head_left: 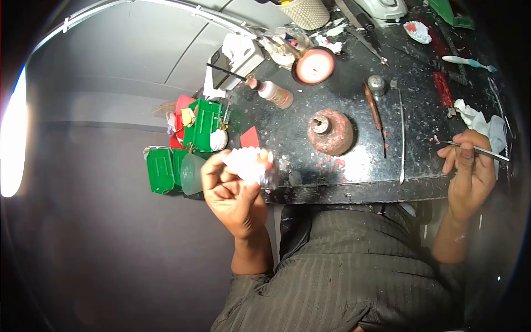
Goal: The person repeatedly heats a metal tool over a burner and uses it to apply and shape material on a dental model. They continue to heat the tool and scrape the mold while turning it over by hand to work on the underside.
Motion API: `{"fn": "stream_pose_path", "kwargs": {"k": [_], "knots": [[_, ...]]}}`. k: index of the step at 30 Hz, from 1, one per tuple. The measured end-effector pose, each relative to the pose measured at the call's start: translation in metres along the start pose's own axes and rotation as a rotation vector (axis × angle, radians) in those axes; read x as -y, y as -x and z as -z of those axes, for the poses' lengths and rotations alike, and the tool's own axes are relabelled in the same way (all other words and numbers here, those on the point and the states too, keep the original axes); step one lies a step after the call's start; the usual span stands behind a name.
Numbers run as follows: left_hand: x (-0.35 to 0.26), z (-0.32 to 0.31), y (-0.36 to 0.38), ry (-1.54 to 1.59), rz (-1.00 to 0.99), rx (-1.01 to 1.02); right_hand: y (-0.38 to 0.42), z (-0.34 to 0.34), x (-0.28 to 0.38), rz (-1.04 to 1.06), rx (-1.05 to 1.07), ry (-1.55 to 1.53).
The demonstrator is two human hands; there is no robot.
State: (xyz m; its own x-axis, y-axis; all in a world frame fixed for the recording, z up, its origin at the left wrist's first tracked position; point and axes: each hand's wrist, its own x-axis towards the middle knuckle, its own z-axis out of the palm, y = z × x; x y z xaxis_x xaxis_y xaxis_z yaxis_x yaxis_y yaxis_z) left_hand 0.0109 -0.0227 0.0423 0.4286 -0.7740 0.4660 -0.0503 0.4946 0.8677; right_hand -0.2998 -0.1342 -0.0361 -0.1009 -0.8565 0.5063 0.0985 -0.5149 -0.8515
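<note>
In my left hand (228, 199), fingers and thumb grip a white plaster dental cast (246, 166), held up over the table's front edge. A row of teeth and a little pink show along its top; bright glare washes out detail. Off to the right, my right hand (469, 176) pinches a slim metal dental tool (489, 152), its tip pointing left. A pink wax sheet (250, 138) lies just behind the cast. Between the hands stands a round, pink-stained burner (336, 137) with a metal neck. Beside it are a wooden-handled wax knife (373, 108) and a thin metal spatula (402, 138).
Green boxes (203, 123) sit at the table's left end near a translucent bowl (192, 174). Farther back are a bottle (275, 94), a lit round dish (313, 65) and a beige basket (307, 14). A toothbrush (467, 62) and crumpled tissue (495, 130) lie right.
</note>
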Motion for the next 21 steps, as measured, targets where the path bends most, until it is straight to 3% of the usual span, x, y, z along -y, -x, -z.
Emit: {"fn": "stream_pose_path", "kwargs": {"k": [1,5,13,21], "knots": [[0.008,-0.002,-0.006,-0.213,-0.139,-0.04,0.0,-0.001,0.001,0.015,0.001,-0.027],[0.031,-0.002,-0.031,-0.496,-0.215,0.056,0.001,0.0,-0.003,0.03,0.003,-0.062],[0.052,-0.012,-0.052,-0.503,-0.344,0.283,0.0,0.002,-0.003,0.056,0.021,-0.06],[0.052,-0.013,-0.049,-0.565,-0.397,0.344,-0.001,0.001,-0.001,0.073,0.021,-0.062]]}}
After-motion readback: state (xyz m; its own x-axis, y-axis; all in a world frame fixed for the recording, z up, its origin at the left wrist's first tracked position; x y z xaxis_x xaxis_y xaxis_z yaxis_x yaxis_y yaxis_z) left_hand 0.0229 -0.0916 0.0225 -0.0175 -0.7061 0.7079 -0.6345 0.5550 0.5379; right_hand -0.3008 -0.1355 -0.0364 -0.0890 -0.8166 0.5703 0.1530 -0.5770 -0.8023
